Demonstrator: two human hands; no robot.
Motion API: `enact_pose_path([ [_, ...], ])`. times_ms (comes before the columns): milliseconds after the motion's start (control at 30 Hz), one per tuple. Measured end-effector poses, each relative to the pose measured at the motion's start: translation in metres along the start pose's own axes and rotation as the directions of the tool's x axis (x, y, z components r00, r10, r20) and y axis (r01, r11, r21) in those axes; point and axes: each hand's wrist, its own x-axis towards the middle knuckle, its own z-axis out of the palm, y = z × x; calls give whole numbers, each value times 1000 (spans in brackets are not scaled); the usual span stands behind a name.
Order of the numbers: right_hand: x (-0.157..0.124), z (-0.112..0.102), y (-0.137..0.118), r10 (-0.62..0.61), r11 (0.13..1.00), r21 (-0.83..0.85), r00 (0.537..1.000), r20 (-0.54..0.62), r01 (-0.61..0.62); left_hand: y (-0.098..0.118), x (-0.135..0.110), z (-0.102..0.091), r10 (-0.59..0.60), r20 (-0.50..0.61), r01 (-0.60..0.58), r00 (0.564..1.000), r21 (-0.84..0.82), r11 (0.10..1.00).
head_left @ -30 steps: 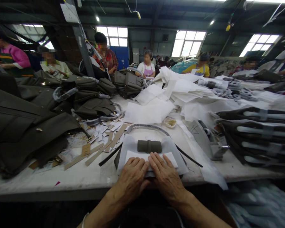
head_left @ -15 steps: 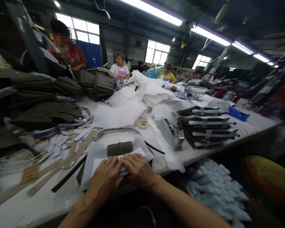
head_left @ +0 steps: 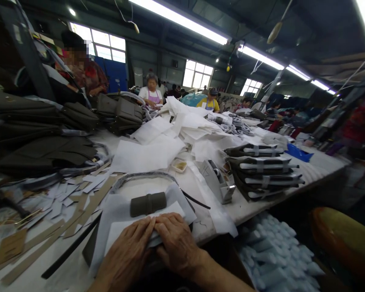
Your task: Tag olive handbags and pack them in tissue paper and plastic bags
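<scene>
My left hand (head_left: 126,247) and my right hand (head_left: 178,241) lie side by side at the table's near edge. Fingers of both curl over a folded white sheet (head_left: 114,232), thumbs tucked below on my side. Under it, a larger white sheet (head_left: 101,217) covers a dark olive bag (head_left: 89,249), of which only a corner shows. Just beyond my fingertips is a short dark olive strap piece (head_left: 148,204) with a band around its middle. Behind that arches a plastic-wrapped handle (head_left: 149,175). The bag's underside is hidden.
Paper scraps and cardboard strips (head_left: 76,215) lie left, below piled dark bags (head_left: 42,152). Ahead are heaped white sheets (head_left: 152,152), a small dish (head_left: 179,165) and a tape dispenser (head_left: 215,182). Stacked bags (head_left: 264,172) stand right. Pale wrapped rolls (head_left: 280,251) sit below. Co-workers sit beyond.
Both hands stay on the folded white sheet, fingers shifted slightly along its edge. The sheet and bag appear somewhat lower and further left as the head view shifts.
</scene>
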Motion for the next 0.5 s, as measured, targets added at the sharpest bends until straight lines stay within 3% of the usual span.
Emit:
enact_pose_path([
  [167, 0, -11, 1, 36, 999, 36, 997, 69, -39, -3, -1, 2, 143, -67, -135, 987, 121, 983],
  [300, 3, -18, 13, -8, 999, -48, 986, 168, 17, -3, 2, 0, 139, -129, -118, 982, 162, 980],
  [500, 13, -7, 45, -84, 983, -138, 966, 243, 120, -8, -3, 5, 161, -125, -137, 979, 179, 974],
])
